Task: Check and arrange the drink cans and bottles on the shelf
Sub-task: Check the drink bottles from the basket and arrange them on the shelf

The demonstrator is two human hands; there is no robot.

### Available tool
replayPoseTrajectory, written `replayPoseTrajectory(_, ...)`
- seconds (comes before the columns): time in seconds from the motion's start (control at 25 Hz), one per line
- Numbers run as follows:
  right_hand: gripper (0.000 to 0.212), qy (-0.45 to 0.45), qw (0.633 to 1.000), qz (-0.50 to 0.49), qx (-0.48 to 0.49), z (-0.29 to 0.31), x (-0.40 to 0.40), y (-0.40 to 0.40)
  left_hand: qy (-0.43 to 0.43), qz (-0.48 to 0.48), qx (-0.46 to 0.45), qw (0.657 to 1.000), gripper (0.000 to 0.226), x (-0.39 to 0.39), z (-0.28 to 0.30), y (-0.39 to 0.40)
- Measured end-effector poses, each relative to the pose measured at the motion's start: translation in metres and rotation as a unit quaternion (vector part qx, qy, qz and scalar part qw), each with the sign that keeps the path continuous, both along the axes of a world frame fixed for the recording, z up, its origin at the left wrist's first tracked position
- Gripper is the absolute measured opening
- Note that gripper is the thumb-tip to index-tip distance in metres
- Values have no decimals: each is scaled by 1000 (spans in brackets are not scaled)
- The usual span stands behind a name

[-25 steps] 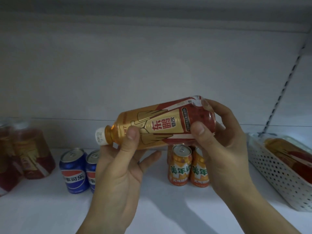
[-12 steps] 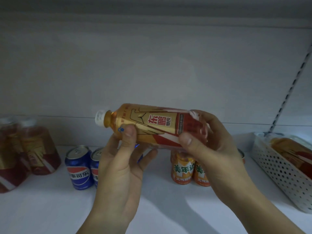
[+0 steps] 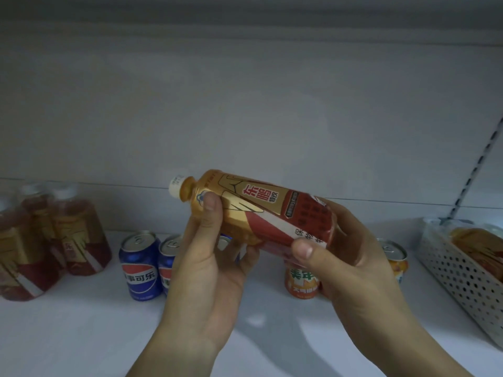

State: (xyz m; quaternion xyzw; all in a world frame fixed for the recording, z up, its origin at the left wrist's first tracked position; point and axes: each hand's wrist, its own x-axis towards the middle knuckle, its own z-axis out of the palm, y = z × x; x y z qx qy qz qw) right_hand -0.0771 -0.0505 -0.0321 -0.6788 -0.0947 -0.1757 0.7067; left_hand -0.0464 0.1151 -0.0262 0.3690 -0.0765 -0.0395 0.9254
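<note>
Bottle (image 3: 261,213) held sideways above the shelf (image 3: 81,336), cap pointing left. Left hand (image 3: 206,270) grips its neck end, right hand (image 3: 351,257) its base. Blue cans (image 3: 140,266) upright behind.

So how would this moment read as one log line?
phase: checking | left hand: grips bottle neck end | right hand: grips base | bottle: sideways, above shelf

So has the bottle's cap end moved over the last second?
Yes. The cap has risen, from below the back wall seam to level with it.
</note>
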Motion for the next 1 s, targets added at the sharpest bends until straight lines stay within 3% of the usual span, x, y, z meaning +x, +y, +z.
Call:
replayPoseTrajectory(0.04,71,7,1000,-6,-2,2,-1,0,-11,2,23,1000,24,3,-1,0)
replayPoseTrajectory(0.12,71,9,1000,-19,1,2,0,-4,-39,19,55,998,38,2,3,-3)
replayPoseTrajectory(0.2,77,9,1000,-23,11,3,1,-6,-48,19,53,997,51,-1,8,-6)
replayPoseTrajectory(0.36,95,5,999,-26,18,2,4,-9,-55,6,48,997,53,-1,6,-10)
replayPoseTrajectory(0.56,87,-1,1000,-7,25,2,2,-18,-58,7,58,997,40,3,4,-8)
replayPoseTrajectory(0.76,97,-4,1000,6,29,5,0,-33,-71,19,73,995,49,2,6,-6)
replayPoseTrajectory(1.0,89,-74,997,-8,7,2,-4,-40,-10,-6,45,999,50,3,0,-14)
